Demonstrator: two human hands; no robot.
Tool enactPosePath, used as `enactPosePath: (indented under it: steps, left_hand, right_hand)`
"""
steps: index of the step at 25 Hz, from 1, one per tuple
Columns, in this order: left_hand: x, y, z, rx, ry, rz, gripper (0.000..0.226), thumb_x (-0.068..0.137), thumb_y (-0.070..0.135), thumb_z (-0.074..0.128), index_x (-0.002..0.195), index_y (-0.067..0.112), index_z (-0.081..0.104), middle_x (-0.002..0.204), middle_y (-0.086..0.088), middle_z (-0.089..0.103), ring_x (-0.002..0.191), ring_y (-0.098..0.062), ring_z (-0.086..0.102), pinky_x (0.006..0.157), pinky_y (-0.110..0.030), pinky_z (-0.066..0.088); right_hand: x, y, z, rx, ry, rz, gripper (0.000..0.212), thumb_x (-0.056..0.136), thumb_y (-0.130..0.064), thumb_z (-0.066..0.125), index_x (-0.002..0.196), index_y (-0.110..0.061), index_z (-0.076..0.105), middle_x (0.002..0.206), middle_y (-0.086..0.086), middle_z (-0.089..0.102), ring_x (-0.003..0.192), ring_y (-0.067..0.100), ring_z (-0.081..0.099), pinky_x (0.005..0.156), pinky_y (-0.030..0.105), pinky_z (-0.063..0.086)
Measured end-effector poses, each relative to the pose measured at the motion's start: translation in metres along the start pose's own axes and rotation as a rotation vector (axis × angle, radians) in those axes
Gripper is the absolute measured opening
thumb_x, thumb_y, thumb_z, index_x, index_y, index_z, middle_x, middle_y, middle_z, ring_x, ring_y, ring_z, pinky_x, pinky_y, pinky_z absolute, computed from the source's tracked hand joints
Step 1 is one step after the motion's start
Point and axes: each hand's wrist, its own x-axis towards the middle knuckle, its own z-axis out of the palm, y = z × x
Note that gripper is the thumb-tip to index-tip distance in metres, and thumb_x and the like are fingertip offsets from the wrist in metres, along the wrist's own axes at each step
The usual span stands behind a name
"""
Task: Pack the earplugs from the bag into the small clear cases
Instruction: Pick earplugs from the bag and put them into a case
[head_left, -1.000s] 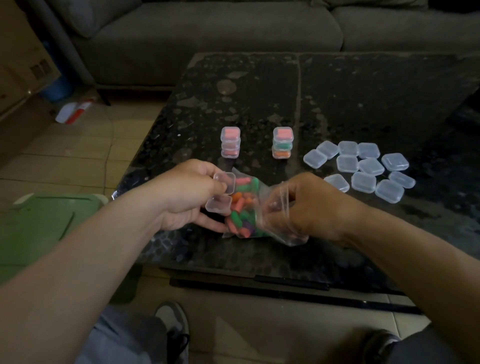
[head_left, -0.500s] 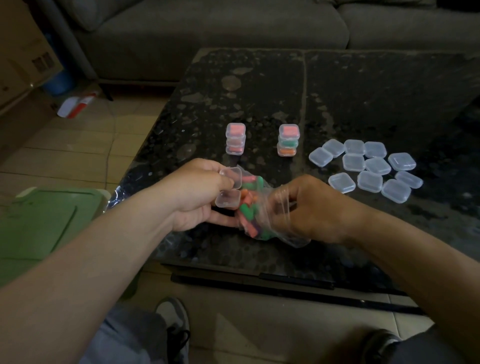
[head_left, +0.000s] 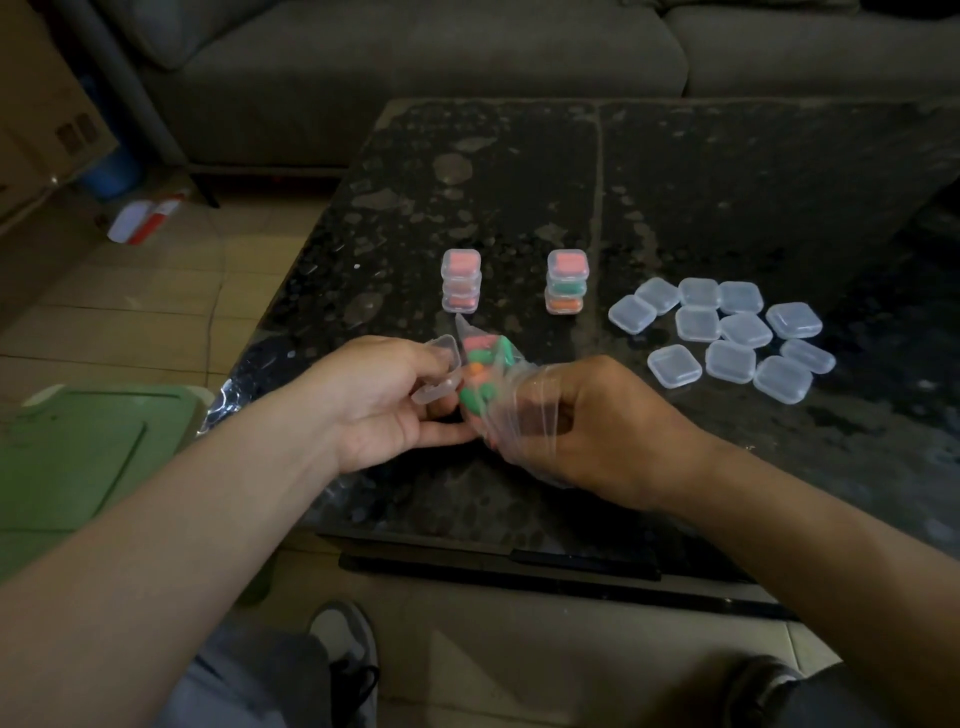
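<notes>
My left hand (head_left: 387, 402) holds a small clear case (head_left: 440, 371), hinged open, with nothing visible inside. Right beside it, my right hand (head_left: 592, 426) grips a clear plastic bag (head_left: 511, 410) holding green, orange and pink earplugs (head_left: 483, 371). The bag's mouth is bunched in my fingers. Both hands hover over the near edge of the black stone table (head_left: 675, 197). Behind them stand two stacks of filled cases, a left stack (head_left: 461, 280) and a right stack (head_left: 567, 281). Several shut clear cases (head_left: 727, 335) lie in a group on the right.
A grey sofa (head_left: 415, 57) runs behind the table. A green lid or bin (head_left: 78, 457) sits on the tiled floor at my left. Cardboard boxes (head_left: 36, 104) and a red-and-white object (head_left: 145, 221) lie further left. My shoe (head_left: 345, 644) is below the table edge.
The bag has turned more upright and closer against the open case, and my right hand has bunched it tighter. The view has shifted slightly forward.
</notes>
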Motion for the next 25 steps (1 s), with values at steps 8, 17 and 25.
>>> enactPosePath:
  steps: [8, 17, 25]
  left_hand:
    - [-0.003, -0.002, 0.007, 0.142, 0.045, 0.105, 0.021, 0.099, -0.003, 0.052, 0.098, 0.006, 0.071, 0.085, -0.01, 0.075, 0.067, -0.016, 0.068, 0.068, -0.043, 0.064]
    - [-0.01, 0.001, 0.009, 0.203, 0.024, 0.174, 0.019, 0.099, 0.001, 0.056, 0.111, 0.005, 0.07, 0.091, -0.019, 0.074, 0.067, -0.019, 0.065, 0.073, -0.049, 0.064]
    - [-0.006, 0.001, 0.005, 0.371, 0.092, 0.239, 0.011, 0.099, 0.005, 0.058, 0.101, 0.008, 0.069, 0.055, 0.007, 0.064, 0.047, -0.006, 0.061, 0.072, -0.036, 0.059]
  right_hand:
    - [0.001, -0.001, -0.004, -0.033, -0.003, 0.142, 0.011, 0.084, -0.033, 0.079, 0.09, -0.024, 0.076, 0.083, -0.005, 0.072, 0.075, 0.009, 0.07, 0.067, 0.029, 0.059]
    - [0.001, -0.011, -0.017, 0.026, -0.008, 0.212, 0.015, 0.087, -0.026, 0.077, 0.088, -0.013, 0.069, 0.074, 0.008, 0.074, 0.064, 0.023, 0.072, 0.06, 0.04, 0.061]
    - [0.002, -0.001, -0.03, -0.128, 0.087, 0.175, 0.012, 0.085, -0.023, 0.08, 0.081, -0.021, 0.069, 0.077, -0.005, 0.071, 0.073, 0.005, 0.067, 0.066, 0.023, 0.057]
